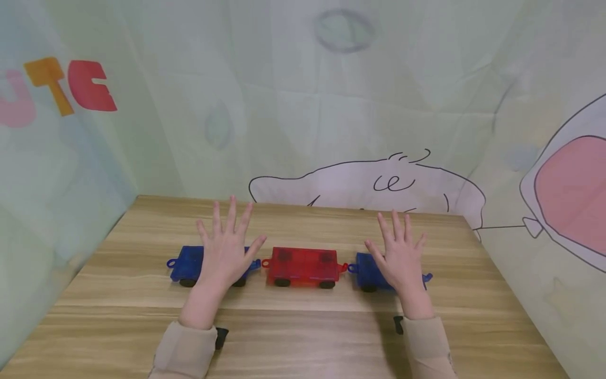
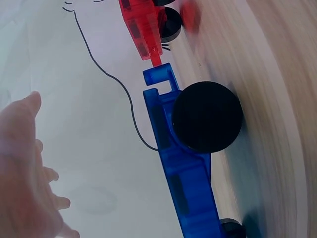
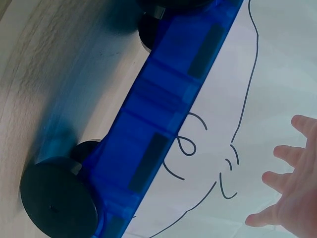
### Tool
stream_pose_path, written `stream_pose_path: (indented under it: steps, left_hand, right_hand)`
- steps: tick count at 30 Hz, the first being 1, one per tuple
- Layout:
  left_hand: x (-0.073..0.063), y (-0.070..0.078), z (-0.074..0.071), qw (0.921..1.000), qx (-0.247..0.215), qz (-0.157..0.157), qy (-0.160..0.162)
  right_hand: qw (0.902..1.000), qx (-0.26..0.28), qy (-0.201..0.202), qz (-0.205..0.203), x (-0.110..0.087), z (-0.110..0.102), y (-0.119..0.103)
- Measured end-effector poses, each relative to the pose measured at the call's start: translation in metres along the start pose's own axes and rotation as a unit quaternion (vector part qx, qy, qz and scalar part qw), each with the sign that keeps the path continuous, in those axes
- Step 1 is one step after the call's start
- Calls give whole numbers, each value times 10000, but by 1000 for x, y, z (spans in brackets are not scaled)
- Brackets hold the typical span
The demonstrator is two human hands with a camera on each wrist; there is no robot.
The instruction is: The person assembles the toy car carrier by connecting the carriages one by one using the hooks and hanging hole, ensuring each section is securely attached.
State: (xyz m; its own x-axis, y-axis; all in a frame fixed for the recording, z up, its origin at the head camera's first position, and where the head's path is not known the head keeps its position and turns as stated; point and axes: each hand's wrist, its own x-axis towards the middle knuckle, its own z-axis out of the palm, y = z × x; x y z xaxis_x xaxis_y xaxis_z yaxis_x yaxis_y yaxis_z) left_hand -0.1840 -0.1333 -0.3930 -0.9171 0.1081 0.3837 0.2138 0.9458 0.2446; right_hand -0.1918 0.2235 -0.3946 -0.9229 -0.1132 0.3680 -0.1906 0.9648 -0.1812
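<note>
Three toy train cars stand in a row on the wooden table. A translucent red car [image 1: 304,265] is in the middle, between a blue car [image 1: 188,263] on the left and another blue car [image 1: 368,271] on the right. Above the left blue car my left hand [image 1: 226,255] is spread, fingers straight, and hides its middle. My right hand [image 1: 401,258] is spread likewise over the right blue car. Both wrist views show the hands apart from the cars, holding nothing. In the left wrist view, the blue car's hook [image 2: 161,74] lies at the red car's end [image 2: 143,29].
The wooden table [image 1: 293,337] ends at a pale printed curtain [image 1: 284,105] at the back and sides. Cartoon drawings and letters decorate the curtain. A small black piece [image 1: 220,338] shows beside the left sleeve, and another black piece [image 1: 399,325] beside the right sleeve.
</note>
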Motion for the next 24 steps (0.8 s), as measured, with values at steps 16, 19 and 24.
stream_pose_path:
  steps: [16,19,24]
  left_hand:
    - [0,5,0,9914,-1112,-172,-663]
    - [0,10,1,9874,-1373,-239,-754]
    - [2,15,7,9778,-1902,-256,-845]
  right_hand:
    - [9953,703,-665,-41,4,-3,20]
    - [9944,801,-681,-117,3,-4,27]
    - [9901,1093,-882,13,0,-7,38]
